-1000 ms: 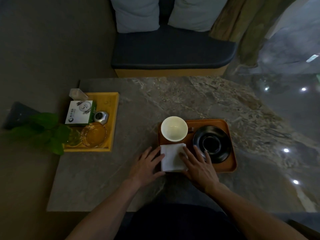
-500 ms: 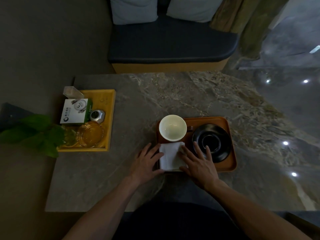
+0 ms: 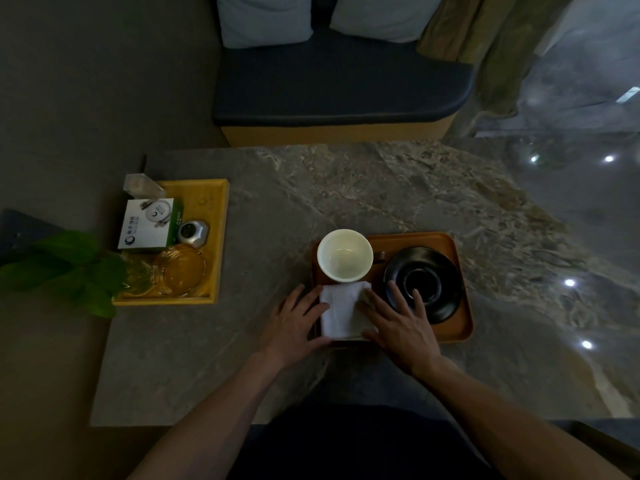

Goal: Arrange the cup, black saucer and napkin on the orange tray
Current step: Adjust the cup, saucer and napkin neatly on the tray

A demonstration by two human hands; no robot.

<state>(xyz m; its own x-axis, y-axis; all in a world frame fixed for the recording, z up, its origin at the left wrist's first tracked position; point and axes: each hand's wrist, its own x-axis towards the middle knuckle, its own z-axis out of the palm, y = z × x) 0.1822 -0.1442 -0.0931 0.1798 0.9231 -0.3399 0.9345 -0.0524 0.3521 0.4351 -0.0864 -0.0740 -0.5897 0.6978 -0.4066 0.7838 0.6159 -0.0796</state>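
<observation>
1. Since the earlier frame, both hands have barely shifted; the left hand (image 3: 294,323) still lies flat, fingers spread, at the left edge of the white napkin (image 3: 341,311).
2. Head view: the right hand (image 3: 401,325) rests open, fingers spread over the napkin's right edge, gripping nothing.
3. The napkin lies between the two hands at the near left of the orange tray (image 3: 462,306).
4. The cup (image 3: 344,255) stands just behind the napkin; the black saucer (image 3: 424,284) sits to its right.
</observation>
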